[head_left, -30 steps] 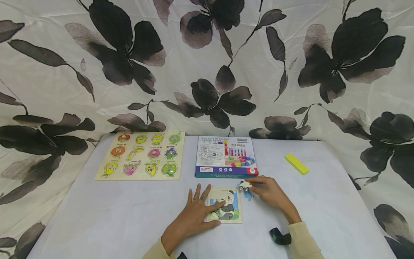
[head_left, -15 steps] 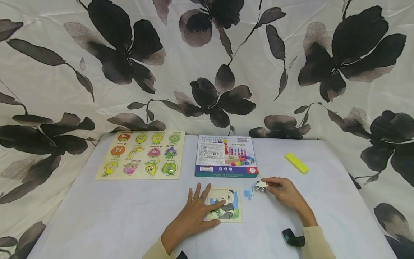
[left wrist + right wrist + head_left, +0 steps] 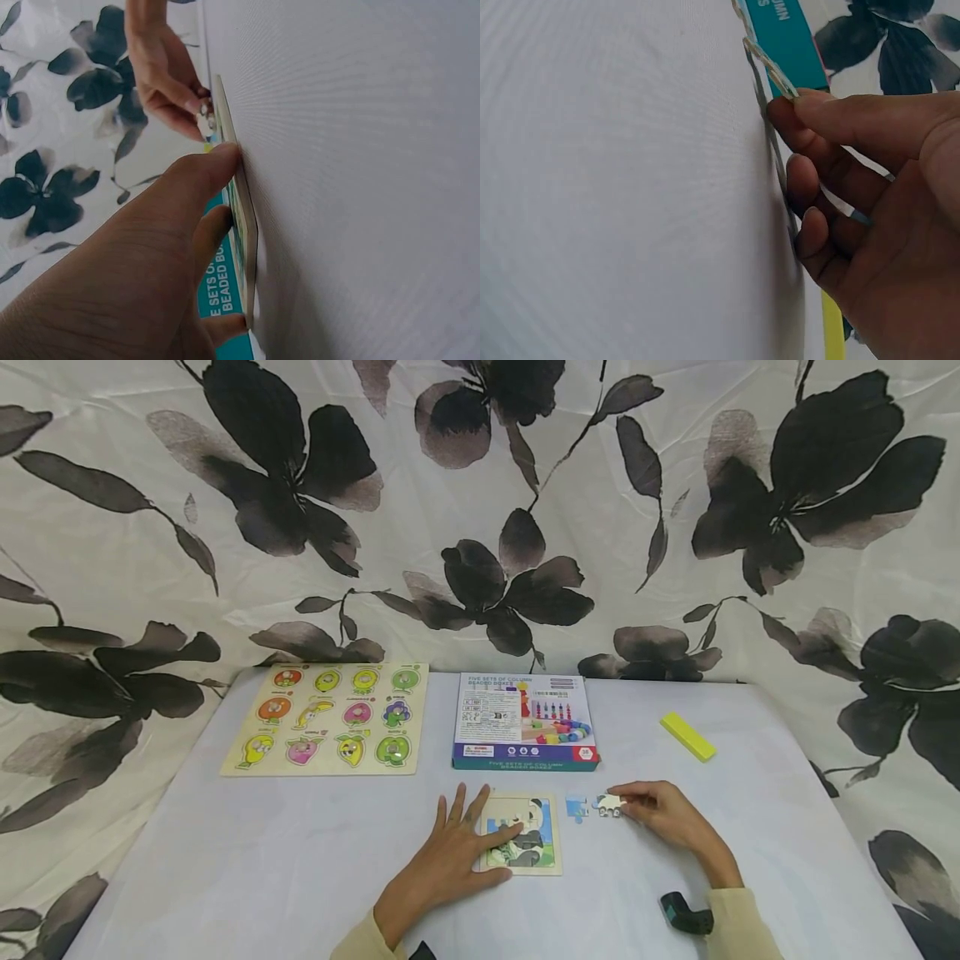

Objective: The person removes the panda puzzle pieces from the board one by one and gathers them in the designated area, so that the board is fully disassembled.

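Note:
On the white table lies a small wooden panda jigsaw puzzle [image 3: 546, 860] in a square frame. My left hand [image 3: 450, 856] rests across its left side with fingers spread, the index finger and thumb on the board. Just right of the frame, my right hand [image 3: 667, 814] pinches a jigsaw piece [image 3: 608, 805] with a panda face between thumb and finger. In the right wrist view that jigsaw piece [image 3: 771, 69] is tilted, one edge low near the cloth. A blue jigsaw piece [image 3: 577, 808] lies flat between the frame and the pinched piece.
Behind the puzzle lies a beaded-column game box [image 3: 525, 727]. At the back left is a wooden board of fruit pictures [image 3: 337, 760], and at the back right a yellow block [image 3: 687, 737]. A patterned cloth [image 3: 645, 568] hangs behind the table.
My right hand has carried the panda-face piece rightward, off the blue piece, then lowered it towards the table. My left hand has stayed on the puzzle.

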Tool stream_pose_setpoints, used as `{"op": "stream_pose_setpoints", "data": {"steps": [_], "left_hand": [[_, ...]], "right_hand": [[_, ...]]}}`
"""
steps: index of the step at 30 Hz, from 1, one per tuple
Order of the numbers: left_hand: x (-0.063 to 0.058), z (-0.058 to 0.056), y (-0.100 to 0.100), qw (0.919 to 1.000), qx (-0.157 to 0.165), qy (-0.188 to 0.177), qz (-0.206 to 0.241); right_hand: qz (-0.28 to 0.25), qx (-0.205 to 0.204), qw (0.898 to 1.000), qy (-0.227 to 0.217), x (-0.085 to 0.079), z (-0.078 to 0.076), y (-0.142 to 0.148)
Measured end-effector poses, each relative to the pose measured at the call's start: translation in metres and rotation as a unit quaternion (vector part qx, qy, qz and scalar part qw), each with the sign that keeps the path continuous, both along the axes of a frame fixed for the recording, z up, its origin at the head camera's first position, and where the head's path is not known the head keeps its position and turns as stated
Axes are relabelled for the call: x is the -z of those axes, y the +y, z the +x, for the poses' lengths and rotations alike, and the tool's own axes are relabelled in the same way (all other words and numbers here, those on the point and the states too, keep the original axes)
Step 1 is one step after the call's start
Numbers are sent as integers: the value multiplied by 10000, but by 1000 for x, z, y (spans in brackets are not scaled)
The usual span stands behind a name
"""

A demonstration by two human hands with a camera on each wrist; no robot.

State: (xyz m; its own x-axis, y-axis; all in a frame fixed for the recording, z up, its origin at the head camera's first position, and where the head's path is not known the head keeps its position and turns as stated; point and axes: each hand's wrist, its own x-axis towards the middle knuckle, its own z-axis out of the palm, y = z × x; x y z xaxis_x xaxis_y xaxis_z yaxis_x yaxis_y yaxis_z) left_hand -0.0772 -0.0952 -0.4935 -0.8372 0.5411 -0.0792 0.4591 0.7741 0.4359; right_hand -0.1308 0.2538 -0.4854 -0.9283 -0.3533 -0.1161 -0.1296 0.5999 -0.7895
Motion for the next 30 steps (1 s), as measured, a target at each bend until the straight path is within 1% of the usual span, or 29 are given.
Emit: {"op": "stream_pose_setpoints", "data": {"steps": [5,11,15,20,22,26,30], "left_hand": [[0,0,0,10000,-4,18,-13],[0,1,0,10000,-16,-15,1],[-1,0,0,10000,-25,-55,0],[-2,1,0,10000,-14,-45,14],[-2,1,0,10000,-2,-22,23],[-1,1,-1,10000,9,10,44],[-1,1,0,10000,13,-12,28]], "right_hand": [[94,-82,9999,96,0,1,-1],[135,-73,9997,204,0,1,-3],[153,-5,9996,257,-1,0,-4],[256,174,9981,537,0,0,-7],[214,283,9969,701,0,0,-11],[29,378,9943,994,-1,-3,-24],[-158,235,9941,1046,-4,-7,-43]]}}
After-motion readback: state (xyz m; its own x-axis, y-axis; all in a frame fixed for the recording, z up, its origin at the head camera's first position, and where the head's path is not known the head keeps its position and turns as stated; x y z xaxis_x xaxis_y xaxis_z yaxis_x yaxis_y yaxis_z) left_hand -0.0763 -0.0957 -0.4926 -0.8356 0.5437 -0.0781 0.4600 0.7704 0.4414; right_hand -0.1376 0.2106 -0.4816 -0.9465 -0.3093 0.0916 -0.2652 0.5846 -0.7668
